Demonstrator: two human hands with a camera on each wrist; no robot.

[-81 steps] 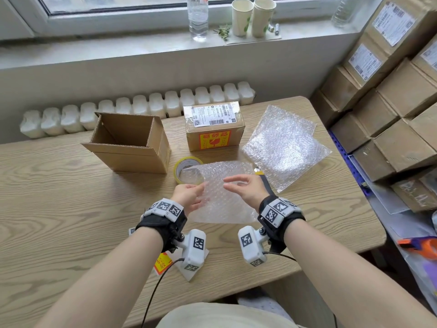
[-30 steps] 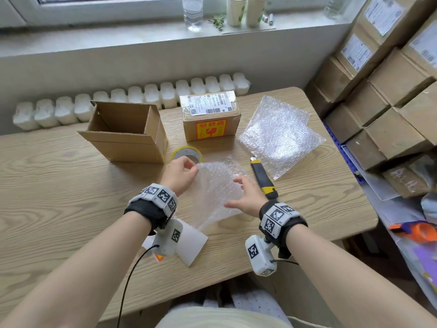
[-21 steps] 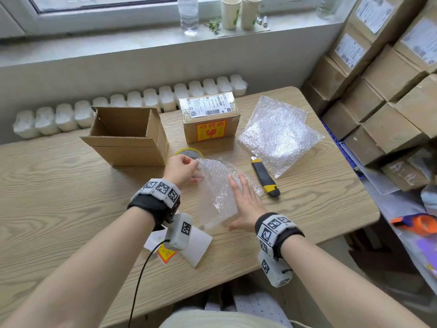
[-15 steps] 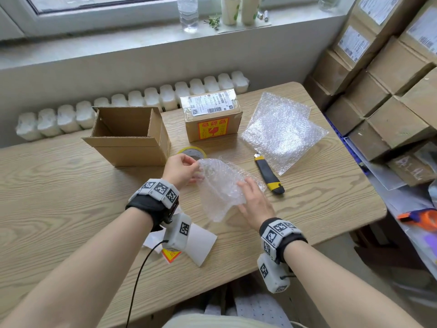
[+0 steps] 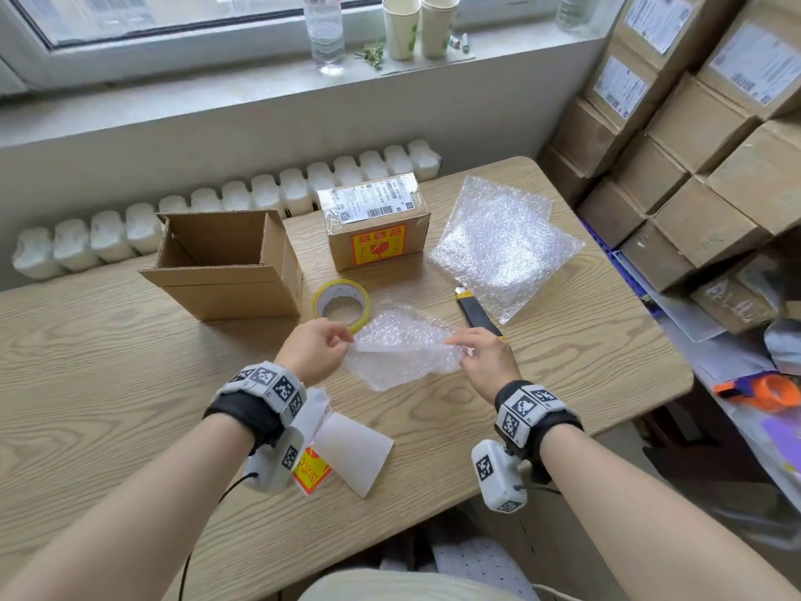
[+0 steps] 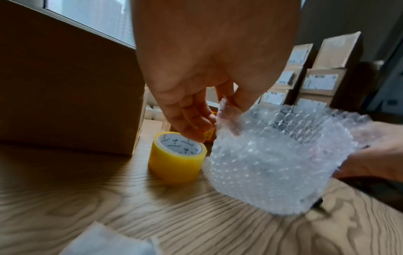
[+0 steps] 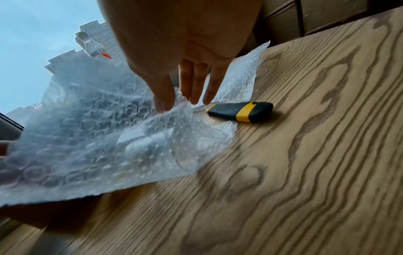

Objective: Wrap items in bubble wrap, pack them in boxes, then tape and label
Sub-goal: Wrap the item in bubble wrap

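A crumpled sheet of bubble wrap (image 5: 403, 349) hangs just above the table, stretched between my two hands. My left hand (image 5: 344, 340) pinches its left edge with thumb and fingertips, close to the yellow tape roll (image 5: 342, 301). My right hand (image 5: 453, 340) pinches the right edge. In the left wrist view the left hand (image 6: 226, 110) holds the bubble wrap (image 6: 272, 155) beside the tape roll (image 6: 176, 157). In the right wrist view the right hand (image 7: 174, 101) grips the bubble wrap (image 7: 98, 138). I cannot tell whether anything lies inside the sheet. An open cardboard box (image 5: 225, 262) stands at the left.
A sealed, labelled box (image 5: 377, 227) stands behind the tape. Spare bubble wrap sheets (image 5: 503, 245) lie at the right, with a black and yellow utility knife (image 5: 477, 314) beside them. Paper labels (image 5: 346, 448) lie near the front edge. White bottles (image 5: 216, 201) line the back; stacked cartons (image 5: 693, 145) fill the right.
My right hand has stopped pressing flat on the bubble wrap and now pinches its right edge. Both hands have lifted and stretched the sheet off the table.
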